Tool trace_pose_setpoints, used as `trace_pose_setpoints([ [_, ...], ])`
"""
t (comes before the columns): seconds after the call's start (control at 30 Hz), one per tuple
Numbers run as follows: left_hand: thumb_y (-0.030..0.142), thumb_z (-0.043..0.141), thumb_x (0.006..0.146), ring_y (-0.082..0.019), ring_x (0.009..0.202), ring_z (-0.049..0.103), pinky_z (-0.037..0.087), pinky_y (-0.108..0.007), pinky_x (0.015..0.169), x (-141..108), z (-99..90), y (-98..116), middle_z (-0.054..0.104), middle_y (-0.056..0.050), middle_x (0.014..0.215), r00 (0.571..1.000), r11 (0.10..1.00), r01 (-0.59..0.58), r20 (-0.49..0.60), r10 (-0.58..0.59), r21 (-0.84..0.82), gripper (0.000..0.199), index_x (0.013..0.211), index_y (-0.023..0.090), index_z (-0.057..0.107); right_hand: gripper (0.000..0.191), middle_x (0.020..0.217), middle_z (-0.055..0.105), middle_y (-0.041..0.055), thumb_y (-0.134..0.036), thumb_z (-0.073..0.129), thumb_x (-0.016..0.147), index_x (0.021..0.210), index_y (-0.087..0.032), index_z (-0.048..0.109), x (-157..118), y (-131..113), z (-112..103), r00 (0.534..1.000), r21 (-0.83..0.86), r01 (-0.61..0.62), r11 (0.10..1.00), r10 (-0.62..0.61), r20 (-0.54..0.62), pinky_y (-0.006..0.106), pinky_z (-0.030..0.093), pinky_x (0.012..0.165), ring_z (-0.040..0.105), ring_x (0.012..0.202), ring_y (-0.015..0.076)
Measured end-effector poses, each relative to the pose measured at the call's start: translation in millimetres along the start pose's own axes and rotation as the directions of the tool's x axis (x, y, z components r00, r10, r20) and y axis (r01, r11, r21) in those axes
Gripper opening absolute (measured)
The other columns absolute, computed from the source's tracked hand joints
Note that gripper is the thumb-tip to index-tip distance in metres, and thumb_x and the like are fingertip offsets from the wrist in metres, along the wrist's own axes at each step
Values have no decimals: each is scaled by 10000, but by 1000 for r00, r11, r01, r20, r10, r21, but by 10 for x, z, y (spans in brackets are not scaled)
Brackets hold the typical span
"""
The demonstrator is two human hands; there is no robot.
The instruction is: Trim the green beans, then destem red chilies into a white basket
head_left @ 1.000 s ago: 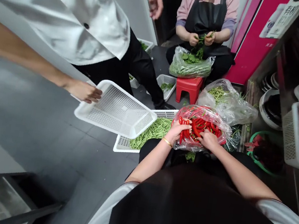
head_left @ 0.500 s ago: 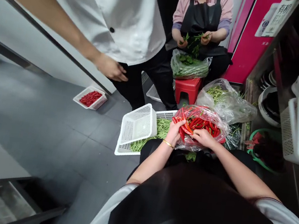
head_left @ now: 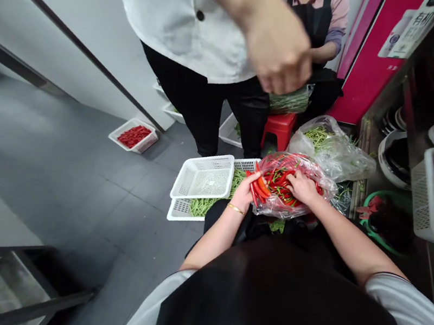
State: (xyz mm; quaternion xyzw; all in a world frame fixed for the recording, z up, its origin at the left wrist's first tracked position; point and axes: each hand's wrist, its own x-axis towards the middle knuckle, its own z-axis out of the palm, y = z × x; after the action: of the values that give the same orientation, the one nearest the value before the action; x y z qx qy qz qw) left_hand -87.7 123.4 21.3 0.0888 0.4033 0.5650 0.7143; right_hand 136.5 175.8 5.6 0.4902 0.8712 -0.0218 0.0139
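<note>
Reference: dial centred on the open clear plastic bag (head_left: 277,211), 12 o'clock at the top of the view.

1. Location. Loose red chili peppers (head_left: 283,182) fill the bag in front of the wearer's knees. What bears its weight cannot be seen.

2. Left hand (head_left: 242,193). Position: between 8 and 9 o'clock, at the bag's edge. It is closed on a small bunch of red chili peppers, tips fanning toward the bag. Judged best practice: hold the bunch lightly but evenly; excess pressure may snap the pods, a slack grip may shed them.

3. Right hand (head_left: 304,188). Position: inside the bag mouth, forearm entering from 4 o'clock. The fingers are among the pods; whether they pinch one cannot be told. The two hands are apart. Lift pods singly, near the stem, to limit tangling and tearing of the film.

4. Alignment. Lay all stems the same way in the left palm; limit the bunch to what the fingers can enclose.

5. Surroundings. At 9 o'clock, a white perforated basket (head_left: 203,178) sits over a second one holding green beans (head_left: 202,206). At 1 o'clock lies a bag of green stalks (head_left: 355,161). Toward 11 o'clock, a co-worker's hand (head_left: 280,49) hangs in the foreground; allow elbow and wrist clearance.
</note>
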Motion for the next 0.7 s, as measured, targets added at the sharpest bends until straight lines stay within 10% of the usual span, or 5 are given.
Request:
trace_pose_setpoints([
  [0.23, 112, 740, 634, -128, 552, 629, 513, -239, 576, -33, -74, -118, 680, -57, 633, 1000, 992, 17, 21, -20, 129, 149, 753, 76, 657, 328, 1054, 639, 144, -226, 354, 1006, 1063, -142, 666, -454, 50, 297, 978, 42, 173, 984, -166, -128, 296, 476, 752, 611, 908, 215],
  [0.57, 115, 742, 664, -180, 585, 659, 556, -321, 635, 83, -4, -409, 674, -71, 625, 948, 934, 262, 114, -296, 244, 149, 765, 87, 636, 344, 1029, 658, 129, -288, 365, 1009, 1041, -184, 691, -544, -644, -18, 909, 307, 339, 889, -226, -350, 353, 521, 885, 628, 949, 215],
  [0.7, 107, 820, 578, -166, 589, 644, 537, -319, 654, 133, 69, -431, 678, -56, 661, 980, 944, 124, 112, -164, 305, 291, 802, 95, 635, 297, 1044, 651, 131, -288, 400, 987, 985, -191, 681, -544, -541, 50, 898, 414, 402, 817, -263, -354, 380, 530, 888, 628, 981, 223],
])
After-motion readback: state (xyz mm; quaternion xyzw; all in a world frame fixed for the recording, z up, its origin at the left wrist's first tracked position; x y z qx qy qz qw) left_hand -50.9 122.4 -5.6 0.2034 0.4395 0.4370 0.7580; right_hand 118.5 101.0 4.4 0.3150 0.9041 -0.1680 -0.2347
